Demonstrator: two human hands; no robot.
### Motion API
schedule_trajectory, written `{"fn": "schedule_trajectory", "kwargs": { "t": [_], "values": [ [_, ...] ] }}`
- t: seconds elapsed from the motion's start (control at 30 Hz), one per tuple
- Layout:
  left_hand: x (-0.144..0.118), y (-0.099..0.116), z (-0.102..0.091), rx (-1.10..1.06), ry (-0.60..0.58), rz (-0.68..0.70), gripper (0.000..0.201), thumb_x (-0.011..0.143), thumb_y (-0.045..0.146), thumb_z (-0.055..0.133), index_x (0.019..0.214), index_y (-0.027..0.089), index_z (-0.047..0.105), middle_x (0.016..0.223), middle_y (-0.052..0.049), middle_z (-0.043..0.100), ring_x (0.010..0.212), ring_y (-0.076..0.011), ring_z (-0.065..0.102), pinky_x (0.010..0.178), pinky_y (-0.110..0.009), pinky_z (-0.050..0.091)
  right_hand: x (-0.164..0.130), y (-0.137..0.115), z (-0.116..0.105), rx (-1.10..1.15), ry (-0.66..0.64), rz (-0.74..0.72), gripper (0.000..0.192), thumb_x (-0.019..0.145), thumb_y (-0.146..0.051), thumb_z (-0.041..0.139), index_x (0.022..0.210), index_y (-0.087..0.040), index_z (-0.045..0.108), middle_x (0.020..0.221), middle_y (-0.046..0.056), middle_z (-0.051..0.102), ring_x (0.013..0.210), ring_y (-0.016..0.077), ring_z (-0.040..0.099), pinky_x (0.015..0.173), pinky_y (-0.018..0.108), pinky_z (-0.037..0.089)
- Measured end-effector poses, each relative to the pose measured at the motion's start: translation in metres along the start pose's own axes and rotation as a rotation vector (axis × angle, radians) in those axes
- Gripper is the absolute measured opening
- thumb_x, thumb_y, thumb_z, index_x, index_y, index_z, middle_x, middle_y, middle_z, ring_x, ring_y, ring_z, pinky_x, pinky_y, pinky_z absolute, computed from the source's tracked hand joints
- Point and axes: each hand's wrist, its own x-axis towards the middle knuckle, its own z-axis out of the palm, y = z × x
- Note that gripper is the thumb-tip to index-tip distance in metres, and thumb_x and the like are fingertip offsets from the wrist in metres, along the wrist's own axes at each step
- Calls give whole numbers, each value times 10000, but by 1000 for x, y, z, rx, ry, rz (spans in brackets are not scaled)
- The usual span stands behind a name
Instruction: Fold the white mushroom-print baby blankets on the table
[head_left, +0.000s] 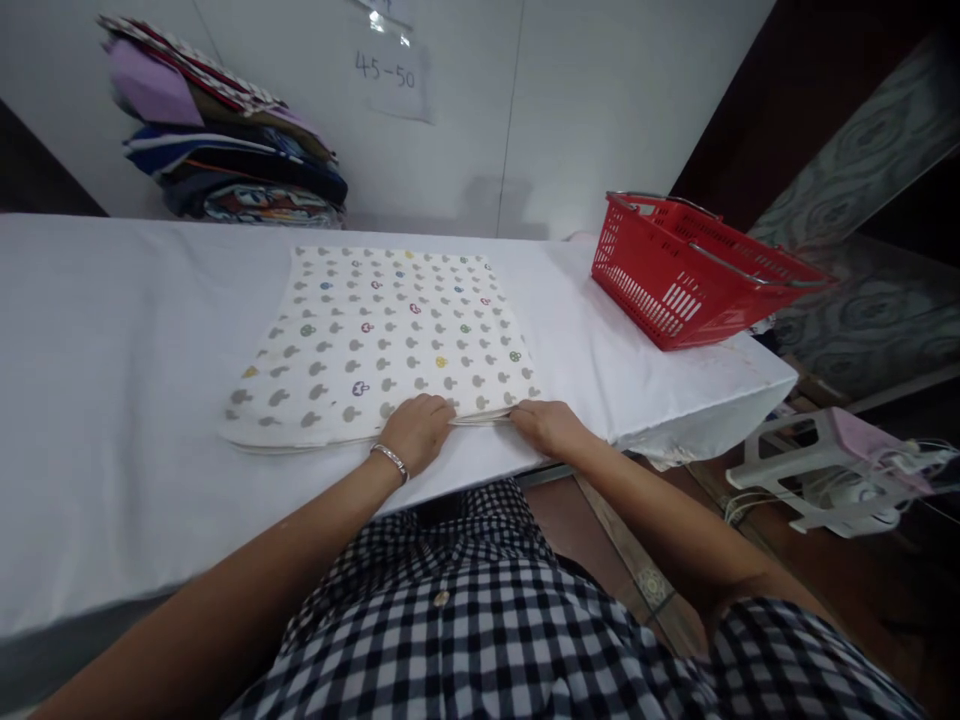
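Observation:
A folded white cloth (409, 335) printed with small mushrooms, mostly grey with a few coloured ones, lies flat on the white-covered table (180, 330). Several layers show along its near edge. My left hand (416, 432), with a bracelet at the wrist, is closed on that edge a little right of its middle. At the near right corner my right hand (547, 427) pinches the layers, its fingertips partly hidden by the hand itself.
A red plastic basket (675, 270) with metal handles stands at the table's right end. Folded fabrics (232, 150) are piled at the back left against the wall. Right of the table, a white plastic stool (817, 460) with cables on it stands on the floor.

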Motion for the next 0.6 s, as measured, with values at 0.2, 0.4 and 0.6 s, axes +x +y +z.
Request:
{"fn": "schedule_trajectory", "kwargs": {
  "t": [0.2, 0.4, 0.6],
  "values": [
    [1, 0, 0, -2, 0, 3, 188, 855, 232, 421, 909, 174, 591, 940, -69, 593, 877, -214, 492, 774, -355, 405, -7, 0, 5, 21, 47, -53, 275, 916, -231, 329, 814, -195, 582, 826, 18, 604, 699, 129, 494, 564, 238, 296],
    [0, 0, 1, -6, 3, 5, 185, 854, 240, 431, 927, 170, 586, 936, -66, 589, 878, -212, 488, 776, -350, 402, -8, 3, 11, 90, 135, -81, 260, 915, -258, 360, 815, -194, 592, 807, 16, 592, 704, 117, 492, 557, 222, 289],
    [-1, -1, 2, -9, 20, 8, 174, 853, 241, 437, 912, 178, 588, 929, -62, 587, 863, -209, 483, 760, -346, 399, -7, -5, 8, 62, 145, 28, 203, 886, -258, 410, 985, -220, 583, 816, 25, 586, 689, 127, 491, 531, 229, 260]
  ]
}}
